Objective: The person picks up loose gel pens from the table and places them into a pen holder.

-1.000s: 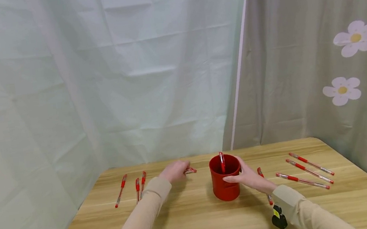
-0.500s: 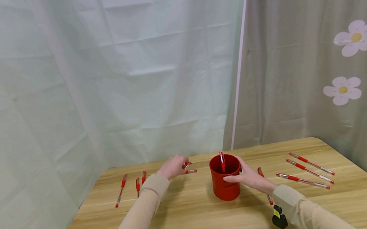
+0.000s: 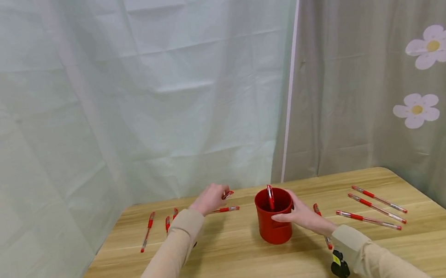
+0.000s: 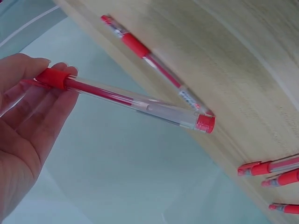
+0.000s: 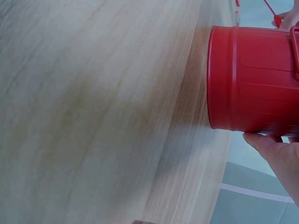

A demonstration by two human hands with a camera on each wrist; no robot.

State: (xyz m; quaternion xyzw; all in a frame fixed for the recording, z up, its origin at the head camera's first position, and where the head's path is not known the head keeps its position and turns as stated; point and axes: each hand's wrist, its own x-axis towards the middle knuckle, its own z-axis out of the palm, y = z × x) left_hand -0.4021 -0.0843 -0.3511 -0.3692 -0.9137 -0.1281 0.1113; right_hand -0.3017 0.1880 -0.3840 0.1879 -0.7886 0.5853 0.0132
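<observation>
In the head view, my left hand (image 3: 210, 200) is raised a little above the table, left of a red cylindrical container (image 3: 275, 231). It pinches a red capped pen (image 4: 107, 93) between thumb and fingers at the red grip section, and the clear barrel extends away from the palm. Below lies another red pen (image 3: 228, 209) on the tabletop. My right hand (image 3: 302, 216) holds the container's right side, thumb toward the front. The container stands upright on the table. One pen (image 3: 270, 195) stands inside, its cap above the rim; its lower end is hidden.
Several red pens lie at the left, one (image 3: 147, 232) outermost, others partly behind my left sleeve. At the right lie three more pens, one (image 3: 367, 220) nearest, and another pen (image 3: 317, 210) passes under my right wrist. A curtain (image 3: 203, 113) hangs behind the wooden table (image 3: 239, 271).
My left hand has risen slightly with a pen, moving a bit left. The second pen stays on the table and shows more. The right hand and container have not moved.
</observation>
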